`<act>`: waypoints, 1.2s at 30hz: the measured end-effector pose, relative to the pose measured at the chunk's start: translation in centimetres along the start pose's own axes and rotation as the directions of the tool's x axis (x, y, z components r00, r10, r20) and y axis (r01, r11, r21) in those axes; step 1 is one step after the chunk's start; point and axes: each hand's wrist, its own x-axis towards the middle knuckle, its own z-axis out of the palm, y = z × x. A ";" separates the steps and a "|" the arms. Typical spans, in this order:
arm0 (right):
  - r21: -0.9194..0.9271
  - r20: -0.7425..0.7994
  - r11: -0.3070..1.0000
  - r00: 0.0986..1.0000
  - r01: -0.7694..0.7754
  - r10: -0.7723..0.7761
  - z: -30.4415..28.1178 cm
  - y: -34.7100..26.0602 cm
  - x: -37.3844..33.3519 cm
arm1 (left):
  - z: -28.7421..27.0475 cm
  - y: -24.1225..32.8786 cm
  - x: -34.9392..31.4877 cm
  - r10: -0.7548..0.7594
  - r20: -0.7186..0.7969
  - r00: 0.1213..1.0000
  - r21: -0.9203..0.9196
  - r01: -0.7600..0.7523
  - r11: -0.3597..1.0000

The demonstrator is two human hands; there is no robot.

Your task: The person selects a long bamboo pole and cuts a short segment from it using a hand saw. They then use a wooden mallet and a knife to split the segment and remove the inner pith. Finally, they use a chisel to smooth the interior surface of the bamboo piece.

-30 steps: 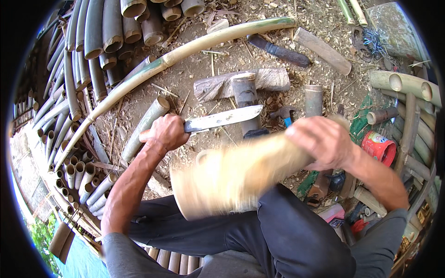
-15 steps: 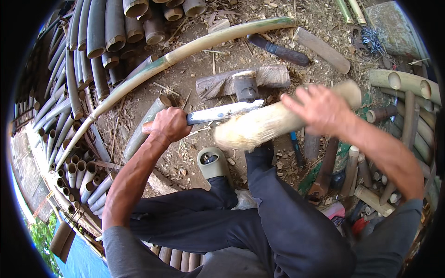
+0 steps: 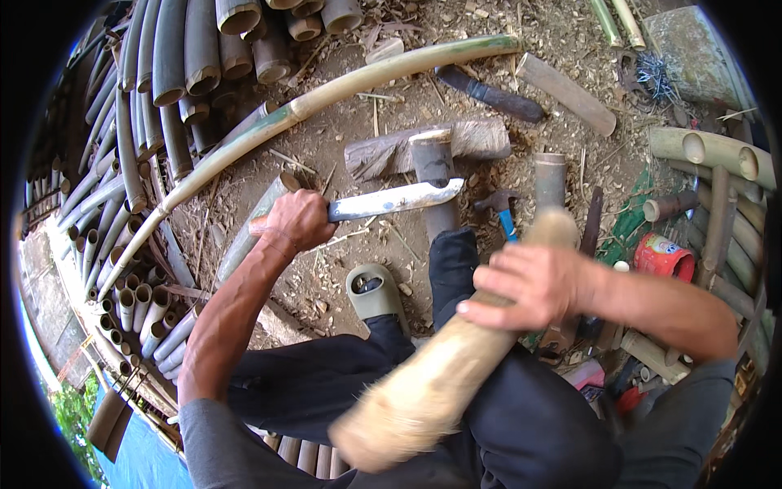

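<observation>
Right hand: you hold it closed around the middle of the pale bamboo piece, fingers wrapped over the top. Compared with half a second ago, you have swung the piece from a near-level position beside the blade to a steep diagonal: its frayed lower end now lies over your lap and its upper end points toward the short upright bamboo tube. Judged from this, the piece has been drawn away from the blade, so the two no longer meet.

Left hand: you keep it clenched on the handle of the big knife. The blade has stayed level, pointing to your right, and its tip lies over the wooden chopping block.

Around the work:
- A blue-handled hammer lies on the ground just beyond your knee.
- Your foot in a green sandal rests on the chip-strewn ground.
- A long curved bamboo pole runs across behind the block.
- Stacked bamboo tubes fill the left side.
- A red can sits to the right.
</observation>
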 end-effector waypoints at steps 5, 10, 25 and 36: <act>-0.330 0.326 0.853 0.800 -0.403 0.504 -0.9 5.2 -3.1 | 0.8 -0.7 -0.3 -0.018 -0.031 0.999 -0.025 0.018 1.000; -0.042 -0.019 0.998 0.999 0.043 -0.044 0.5 1.7 -1.8 | 0.5 0.0 0.3 0.039 -0.108 0.993 -0.004 -0.040 0.999; 0.183 0.274 0.575 0.603 -0.798 0.750 -1.1 -7.4 -7.2 | 5.2 2.0 -5.3 -0.016 -0.601 0.799 -0.118 -0.068 0.991; 0.681 0.187 -0.089 0.056 -0.727 0.981 -4.5 -6.4 -9.7 | -5.3 -2.9 -0.6 0.031 -0.249 0.968 -0.066 -0.049 0.997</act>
